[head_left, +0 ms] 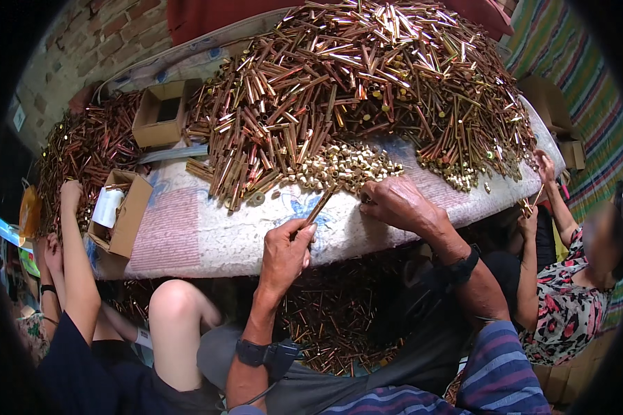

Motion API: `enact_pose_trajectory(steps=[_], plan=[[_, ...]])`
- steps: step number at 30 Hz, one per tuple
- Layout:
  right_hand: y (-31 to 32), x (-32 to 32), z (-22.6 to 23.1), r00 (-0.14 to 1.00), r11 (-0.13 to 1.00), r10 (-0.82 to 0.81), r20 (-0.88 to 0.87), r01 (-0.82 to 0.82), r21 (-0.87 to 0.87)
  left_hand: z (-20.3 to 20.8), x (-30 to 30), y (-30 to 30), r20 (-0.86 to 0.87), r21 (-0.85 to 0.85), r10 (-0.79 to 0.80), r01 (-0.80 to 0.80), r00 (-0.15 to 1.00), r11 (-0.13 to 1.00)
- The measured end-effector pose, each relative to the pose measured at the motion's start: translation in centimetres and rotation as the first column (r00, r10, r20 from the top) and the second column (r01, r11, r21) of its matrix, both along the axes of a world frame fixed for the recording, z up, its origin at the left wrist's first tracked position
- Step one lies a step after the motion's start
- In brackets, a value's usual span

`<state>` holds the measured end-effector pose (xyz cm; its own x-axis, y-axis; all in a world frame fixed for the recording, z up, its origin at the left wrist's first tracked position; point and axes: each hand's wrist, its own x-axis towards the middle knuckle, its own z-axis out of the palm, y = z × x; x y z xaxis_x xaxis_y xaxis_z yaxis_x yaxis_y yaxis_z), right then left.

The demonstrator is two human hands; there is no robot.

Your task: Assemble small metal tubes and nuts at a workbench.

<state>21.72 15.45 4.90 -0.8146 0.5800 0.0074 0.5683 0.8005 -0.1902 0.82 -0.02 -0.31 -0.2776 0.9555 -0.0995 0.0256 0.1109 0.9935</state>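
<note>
Between the thumb and fingers of my left hand is a slim copper-coloured metal tube, tilted up and away to the right. My right hand is at the near edge of a heap of small pale-gold metal caps. Its fingers are bent and pressed together, and the back of the hand hides whatever they hold. Beyond both hands rises a large pile of shiny copper-coloured tubes, lying in many directions.
The padded, patterned cloth covers the table. Two cardboard boxes, an upper one and a lower one, stand at left. Co-workers' arms reach in from the left and right. More tubes lie below the table edge.
</note>
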Motion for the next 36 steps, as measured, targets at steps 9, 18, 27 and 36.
enact_pose_trajectory(steps=[9, 18, 27, 36], plan=[[0.2, -0.3, 1.5, 0.909, 0.939, -0.173, -0.380, 0.035, -0.343, 0.2, 0.0, -0.1, -0.026, -0.012, -0.031, 0.031, 0.999, 0.999], [-0.7, -1.0, 2.1, 0.807, 0.803, -0.216, -0.550, -0.174, -0.570, 0.0, 0.1, -0.1, -0.029, -0.011, -0.076, 0.076, 0.997, 0.997], [-1.0, -1.3, 2.6, 0.846, 0.870, -0.150, -0.512, -0.133, -0.475, -0.4, -0.2, -0.3, -0.022, -0.021, -0.135, 0.134, 0.991, 0.991], [-1.1, -1.2, 2.9, 0.839, 0.863, -0.135, -0.528, -0.161, -0.478, -0.2, -0.4, -0.4, -0.036, -0.010, -0.156, 0.156, 0.987, 0.988]])
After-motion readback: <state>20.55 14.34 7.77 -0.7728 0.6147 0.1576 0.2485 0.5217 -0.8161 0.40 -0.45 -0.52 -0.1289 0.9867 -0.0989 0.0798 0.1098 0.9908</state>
